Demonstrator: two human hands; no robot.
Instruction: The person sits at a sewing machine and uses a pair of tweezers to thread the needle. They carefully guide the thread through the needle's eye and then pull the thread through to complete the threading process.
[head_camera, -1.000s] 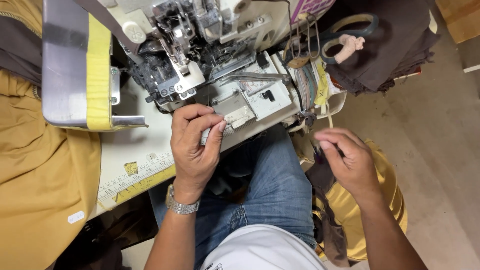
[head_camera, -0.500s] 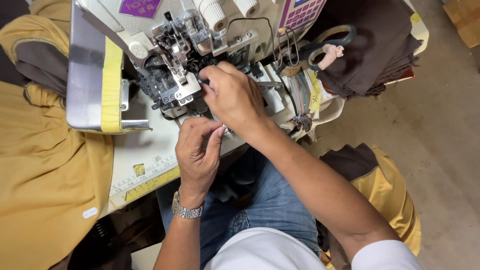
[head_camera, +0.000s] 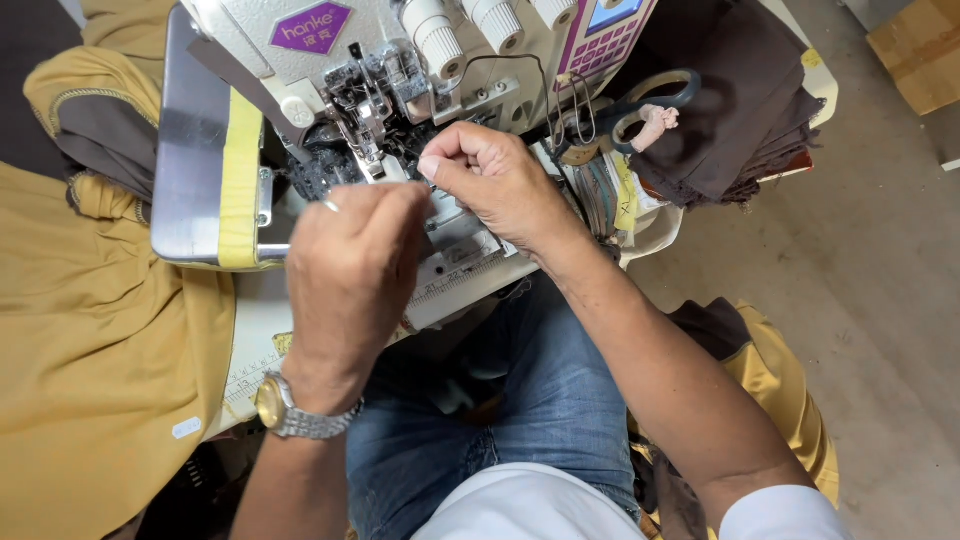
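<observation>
Slim metal tool now lifted off the table edge, pinched in the left hand, tip right by the sewing machine needle area. Right hand same spot as 0.5 s ago, fingertips pinched tight beside it, can't tell on what. Yellow fabric unchanged on the left.

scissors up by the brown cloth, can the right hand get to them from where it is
Probably yes. The scissors lie on top of the dark brown cloth just right of the right hand, handles uncovered, nothing between them. That hand is pinched at the machine's needle area, though, so it would have to let go.

White sewing table under overlock machine, mustard fabric, brown cloth stack.
</observation>
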